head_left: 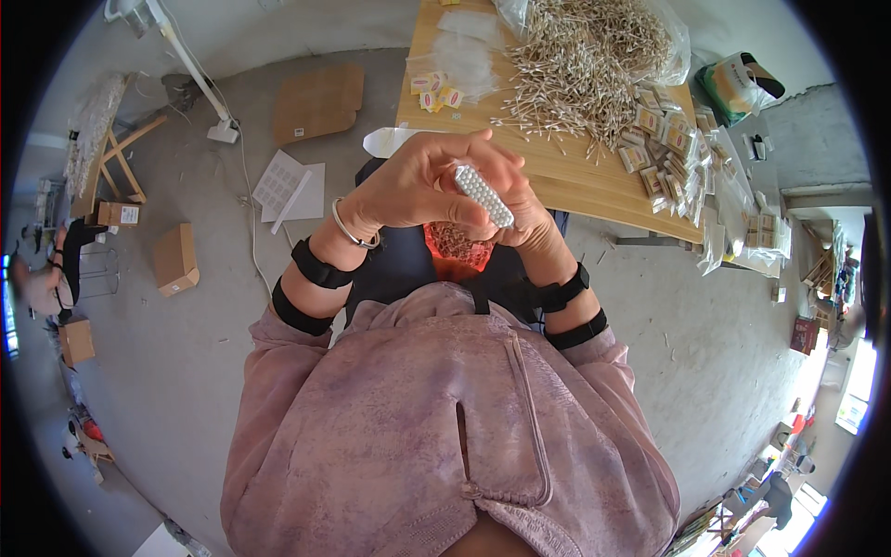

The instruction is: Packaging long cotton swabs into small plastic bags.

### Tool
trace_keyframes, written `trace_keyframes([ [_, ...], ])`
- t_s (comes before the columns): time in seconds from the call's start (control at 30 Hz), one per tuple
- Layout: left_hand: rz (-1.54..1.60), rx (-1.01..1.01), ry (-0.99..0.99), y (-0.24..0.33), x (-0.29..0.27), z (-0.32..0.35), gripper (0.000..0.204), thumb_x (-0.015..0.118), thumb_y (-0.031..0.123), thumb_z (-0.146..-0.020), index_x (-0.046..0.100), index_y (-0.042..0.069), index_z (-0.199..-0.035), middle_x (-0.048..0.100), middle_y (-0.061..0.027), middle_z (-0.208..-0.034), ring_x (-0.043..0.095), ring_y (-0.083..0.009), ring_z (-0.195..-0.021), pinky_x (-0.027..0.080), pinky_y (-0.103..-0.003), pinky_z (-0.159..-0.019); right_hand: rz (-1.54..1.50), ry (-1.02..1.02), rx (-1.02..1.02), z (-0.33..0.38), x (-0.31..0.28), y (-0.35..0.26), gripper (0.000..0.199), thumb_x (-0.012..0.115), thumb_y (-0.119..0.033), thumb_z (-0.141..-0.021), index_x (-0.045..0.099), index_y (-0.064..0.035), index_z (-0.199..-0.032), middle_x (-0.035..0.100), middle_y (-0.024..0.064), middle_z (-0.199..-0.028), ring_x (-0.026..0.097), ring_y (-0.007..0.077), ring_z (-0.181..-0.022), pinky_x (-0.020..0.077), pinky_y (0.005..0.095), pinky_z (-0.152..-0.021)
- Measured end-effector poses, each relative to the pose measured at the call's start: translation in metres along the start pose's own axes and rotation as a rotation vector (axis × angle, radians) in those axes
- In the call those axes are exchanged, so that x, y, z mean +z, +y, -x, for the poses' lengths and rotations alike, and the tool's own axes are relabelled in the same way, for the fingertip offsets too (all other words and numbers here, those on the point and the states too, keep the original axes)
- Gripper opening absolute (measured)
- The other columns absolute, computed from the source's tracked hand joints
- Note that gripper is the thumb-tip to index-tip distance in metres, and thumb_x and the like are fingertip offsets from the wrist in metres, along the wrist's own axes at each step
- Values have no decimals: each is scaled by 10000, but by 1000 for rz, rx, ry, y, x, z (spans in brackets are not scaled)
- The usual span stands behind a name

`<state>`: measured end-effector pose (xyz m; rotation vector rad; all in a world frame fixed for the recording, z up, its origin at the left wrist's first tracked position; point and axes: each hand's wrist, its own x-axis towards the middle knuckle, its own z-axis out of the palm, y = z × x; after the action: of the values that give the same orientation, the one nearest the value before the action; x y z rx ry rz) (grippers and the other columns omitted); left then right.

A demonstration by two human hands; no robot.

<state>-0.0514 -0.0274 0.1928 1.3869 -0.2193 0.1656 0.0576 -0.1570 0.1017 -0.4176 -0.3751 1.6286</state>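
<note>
Between both hands is a small bundle of cotton swabs (484, 196), its end turned up so the white tips show in tight rows. My left hand (413, 181) grips the bundle's left side, thumb along its lower edge. My right hand (527, 212) closes around the other side, with its fingers partly hidden and a little blurred. Whether a clear wrapper surrounds the bundle, I cannot tell. Below the hands, at my lap, lies a red, see-through bag (458, 252) with brownish contents.
On the wooden table (566, 190) ahead lie a large heap of loose cotton swabs (594, 70), several packed swab packs (673, 139), clear plastic bags (464, 56) and small yellow-and-white cards (436, 90). Cardboard boxes (174, 260) and white sheets (288, 190) lie on the floor at left.
</note>
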Motion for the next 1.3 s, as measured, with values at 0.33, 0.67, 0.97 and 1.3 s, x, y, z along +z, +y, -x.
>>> trace_keyframes([
  [0.33,-166,86,-91,-7,-9,3,126,685,104,-786,603,50,-864,640,-66,-910,583,-209,-1032,142,-415,-1107,-38,-21,-32,0,3,-6,329,567,-259,-853,538,-32,-1089,571,20,-784,515,61,-571,328,161,-385],
  [0.67,-45,54,-87,-6,-7,6,190,510,109,-768,541,19,-933,592,-147,-1048,450,-232,-1166,313,-407,-1028,131,223,-146,-1,14,-9,387,551,-358,-861,515,-58,-1103,574,29,-858,533,80,-633,361,181,-422],
  [0.97,-101,115,-42,-10,-3,6,162,493,76,-728,527,13,-874,612,-153,-1019,442,-262,-1183,309,-412,-1025,149,191,-115,1,4,-12,402,529,-355,-872,503,-59,-1143,576,24,-869,547,76,-634,378,184,-427],
  [1.3,-138,60,8,-11,-1,9,163,490,58,-723,519,14,-878,607,-148,-1024,434,-268,-1196,305,-419,-1026,154,297,-178,0,15,-8,413,501,-265,-901,441,-78,-1264,580,27,-956,576,87,-715,432,192,-466],
])
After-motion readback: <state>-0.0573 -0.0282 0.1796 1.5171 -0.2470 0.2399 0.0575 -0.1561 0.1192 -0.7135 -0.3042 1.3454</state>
